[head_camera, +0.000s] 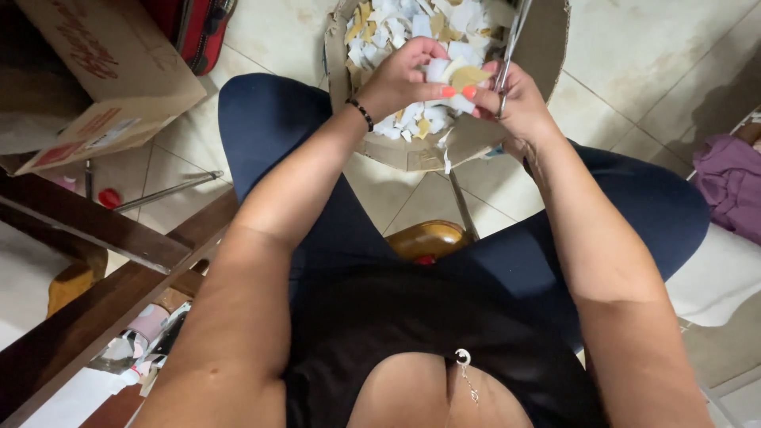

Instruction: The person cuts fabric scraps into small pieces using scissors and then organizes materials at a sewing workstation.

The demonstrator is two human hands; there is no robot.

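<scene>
My left hand (400, 75) pinches a small piece of card (468, 75), tan and white, over an open cardboard box (547, 40). My right hand (515, 99) grips a pair of metal scissors (511, 47), whose blades point up and away beside the piece. The box holds several white and tan paper scraps (396, 28). A dark beaded bracelet sits on my left wrist. Both hands meet above my knees, which are in dark blue trousers.
A second cardboard box (103, 71) lies tilted at the upper left above a dark wooden table edge (103, 309). A red bag (198, 28) stands behind it. Purple cloth (733, 186) rests on a white seat at right. The floor is beige tile.
</scene>
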